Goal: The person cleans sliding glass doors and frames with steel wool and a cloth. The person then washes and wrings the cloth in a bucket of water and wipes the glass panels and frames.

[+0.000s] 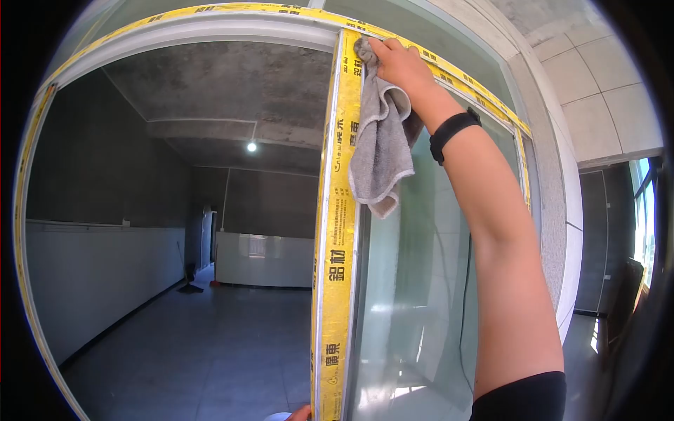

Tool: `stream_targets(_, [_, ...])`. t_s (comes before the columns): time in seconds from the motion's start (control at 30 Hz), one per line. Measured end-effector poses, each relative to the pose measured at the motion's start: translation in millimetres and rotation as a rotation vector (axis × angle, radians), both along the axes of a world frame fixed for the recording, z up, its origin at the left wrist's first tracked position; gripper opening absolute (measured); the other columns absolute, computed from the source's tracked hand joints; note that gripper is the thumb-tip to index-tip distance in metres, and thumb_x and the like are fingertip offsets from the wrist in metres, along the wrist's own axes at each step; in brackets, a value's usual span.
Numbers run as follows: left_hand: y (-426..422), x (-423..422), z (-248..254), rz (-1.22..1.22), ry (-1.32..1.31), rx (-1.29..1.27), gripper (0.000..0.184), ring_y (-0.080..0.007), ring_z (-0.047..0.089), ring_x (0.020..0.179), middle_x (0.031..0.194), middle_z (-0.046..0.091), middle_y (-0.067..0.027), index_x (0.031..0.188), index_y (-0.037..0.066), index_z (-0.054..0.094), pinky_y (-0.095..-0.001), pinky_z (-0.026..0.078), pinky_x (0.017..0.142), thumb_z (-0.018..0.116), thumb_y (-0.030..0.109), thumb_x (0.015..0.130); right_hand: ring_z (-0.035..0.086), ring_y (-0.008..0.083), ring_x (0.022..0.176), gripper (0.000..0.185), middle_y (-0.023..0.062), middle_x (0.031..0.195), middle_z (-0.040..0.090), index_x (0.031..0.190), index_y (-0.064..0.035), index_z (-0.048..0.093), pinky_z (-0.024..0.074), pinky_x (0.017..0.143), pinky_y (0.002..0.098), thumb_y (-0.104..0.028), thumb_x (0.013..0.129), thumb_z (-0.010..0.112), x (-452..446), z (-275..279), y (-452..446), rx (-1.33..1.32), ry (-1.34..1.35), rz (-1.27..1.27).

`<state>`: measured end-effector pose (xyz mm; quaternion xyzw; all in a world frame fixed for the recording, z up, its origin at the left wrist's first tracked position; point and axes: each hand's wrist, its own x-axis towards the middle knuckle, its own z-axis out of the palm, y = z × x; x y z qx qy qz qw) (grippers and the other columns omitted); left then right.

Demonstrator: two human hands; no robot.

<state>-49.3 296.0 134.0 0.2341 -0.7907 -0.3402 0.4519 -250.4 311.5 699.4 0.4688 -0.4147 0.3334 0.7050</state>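
Note:
My right hand is raised high, its fingers closed on a grey cloth. It presses a bunched corner of the cloth to the top of the upright window frame bar, which is covered in yellow printed film. Most of the cloth hangs loose below the hand, in front of the glass pane. Only a small part of my left hand shows at the bottom edge, beside the foot of that bar. Its fingers are mostly out of view. Close to it is the rim of a white object, mostly cut off.
Yellow film also covers the top rail. Through the opening on the left I see a room with a tiled floor, a lit bulb and a broom by the wall. A tiled wall stands at the right.

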Motion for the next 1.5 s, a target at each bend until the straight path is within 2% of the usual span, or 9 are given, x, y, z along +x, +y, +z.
stream_targets(0.1, [18, 5, 26, -0.052, -0.012, 0.226, 0.043, -0.0114, 0.059, 0.059, 0.074, 0.063, -0.0072, 0.128, 0.000, 0.043, -0.0255, 0.048, 0.052, 0.054, 0.009, 0.087, 0.052, 0.0329, 0.105, 0.044, 0.0025, 0.122, 0.051, 0.126, -0.0249, 0.049, 0.0472, 0.087, 0.0428, -0.016, 0.083, 0.048, -4, -8, 14, 0.006, -0.038, -0.038])
stream_targets(0.43, [9, -1, 7, 0.009, 0.021, 0.126, 0.045, -0.0123, 0.060, 0.059, 0.074, 0.063, -0.0065, 0.131, 0.001, 0.040, -0.0254, 0.049, 0.054, 0.052, 0.008, 0.088, 0.054, 0.0332, 0.106, 0.045, 0.0054, 0.119, 0.053, 0.125, -0.0284, 0.050, 0.0468, 0.086, 0.0447, -0.013, 0.082, 0.047, -155, -11, 48, 0.015, -0.341, -0.112])
stream_targets(0.6, [8, 1, 4, 0.018, -0.023, 0.128, 0.048, -0.0113, 0.056, 0.054, 0.074, 0.063, -0.0070, 0.133, 0.003, 0.039, -0.0249, 0.047, 0.049, 0.051, 0.006, 0.087, 0.049, 0.0366, 0.116, 0.051, 0.0181, 0.127, 0.048, 0.134, -0.0230, 0.040, 0.0412, 0.094, 0.0471, -0.025, 0.084, 0.046, -268, 34, 23, 0.026, -0.547, -0.043])
stream_targets(0.7, [1, -4, -9, 0.040, 0.028, 0.042, 0.050, -0.0110, 0.056, 0.051, 0.074, 0.064, -0.0065, 0.134, 0.003, 0.038, -0.0244, 0.046, 0.046, 0.051, 0.006, 0.086, 0.047, 0.0367, 0.119, 0.059, 0.0249, 0.129, 0.046, 0.139, -0.0134, 0.034, 0.0375, 0.098, 0.0475, -0.030, 0.083, 0.045, -207, 30, 23, 0.076, -0.737, 0.112])
stream_targets(1.03, [18, 7, 21, 0.016, -0.015, 0.142, 0.049, -0.0136, 0.056, 0.051, 0.067, 0.062, -0.0063, 0.132, 0.008, 0.042, -0.0283, 0.045, 0.047, 0.055, 0.014, 0.085, 0.053, 0.0325, 0.113, 0.054, 0.0204, 0.121, 0.056, 0.127, -0.0093, 0.051, 0.0414, 0.095, 0.0354, -0.023, 0.075, 0.049, -16, 33, -8, -0.140, -0.099, 0.692])
stream_targets(1.13, [16, 7, 17, 0.121, -0.081, 0.016, 0.050, -0.0161, 0.055, 0.052, 0.068, 0.061, -0.0080, 0.131, 0.009, 0.043, -0.0304, 0.044, 0.049, 0.057, 0.020, 0.084, 0.054, 0.0329, 0.109, 0.050, 0.0189, 0.117, 0.058, 0.123, -0.0106, 0.055, 0.0423, 0.093, 0.0359, -0.023, 0.074, 0.050, 21, 31, -1, 0.099, -0.148, 0.386])
stream_targets(1.23, [11, 4, 12, 0.139, -0.149, -0.009, 0.051, -0.0180, 0.055, 0.055, 0.069, 0.061, -0.0085, 0.130, 0.008, 0.044, -0.0320, 0.045, 0.052, 0.058, 0.022, 0.083, 0.056, 0.0331, 0.106, 0.045, 0.0182, 0.113, 0.060, 0.117, -0.0093, 0.059, 0.0430, 0.091, 0.0369, -0.023, 0.075, 0.050, 16, 25, 4, 0.282, -0.117, 0.473])
stream_targets(1.43, [14, 2, 19, 0.063, -0.061, 0.046, 0.050, -0.0202, 0.057, 0.057, 0.072, 0.061, -0.0097, 0.130, 0.006, 0.043, -0.0322, 0.046, 0.054, 0.057, 0.018, 0.083, 0.049, 0.0317, 0.113, 0.043, 0.0176, 0.123, 0.054, 0.113, 0.0021, 0.055, 0.0346, 0.094, 0.0383, -0.007, 0.071, 0.047, 13, -99, 12, 0.373, 0.562, 0.414])
stream_targets(1.5, [14, 1, 25, 0.068, -0.150, 0.135, 0.038, -0.0053, 0.049, 0.051, 0.064, 0.057, -0.0007, 0.119, 0.004, 0.050, -0.0224, 0.039, 0.047, 0.061, 0.021, 0.087, 0.051, 0.0301, 0.106, 0.047, 0.0167, 0.123, 0.053, 0.111, 0.0010, 0.056, 0.0371, 0.086, 0.0377, -0.004, 0.065, 0.050, 15, -175, 28, 0.542, 0.590, 0.407])
